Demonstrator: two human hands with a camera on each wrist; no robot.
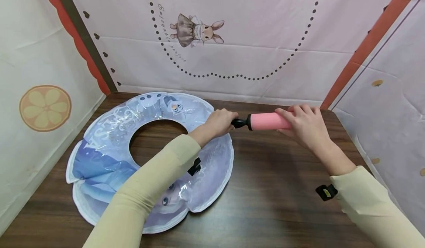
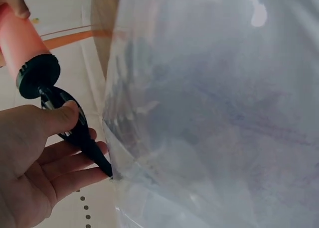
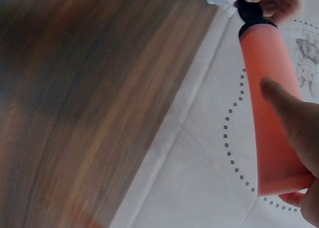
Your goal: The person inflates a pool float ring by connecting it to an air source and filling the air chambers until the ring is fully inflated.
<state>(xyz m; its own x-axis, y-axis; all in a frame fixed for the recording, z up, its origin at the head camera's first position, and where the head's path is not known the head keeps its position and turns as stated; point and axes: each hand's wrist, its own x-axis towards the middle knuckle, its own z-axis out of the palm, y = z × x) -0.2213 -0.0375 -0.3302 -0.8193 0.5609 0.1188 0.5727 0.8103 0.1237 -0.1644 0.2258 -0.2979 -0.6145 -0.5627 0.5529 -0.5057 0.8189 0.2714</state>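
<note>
A pink hand air pump [image 1: 269, 121] is held level above the table's far right part. My right hand [image 1: 306, 125] grips its pink barrel [image 3: 271, 113], thumb along one side. At the pump's other end my left hand [image 1: 220, 122] pinches the black tapered nozzle [image 2: 75, 123] between thumb and fingers. The nozzle's tip meets the edge of a swim ring [image 2: 209, 108] in the left wrist view; whether it sits in a valve I cannot tell. In the head view the blue and purple swim ring [image 1: 212, 174] lies flat and wrinkled, partly under my left forearm.
The dark wooden table [image 1: 259, 207] carries the ring on its left half. A printed cloth wall [image 1: 259, 27] stands along the back, with side cloths at left [image 1: 20, 159] and right [image 1: 398, 122]. Black straps are on both sleeves.
</note>
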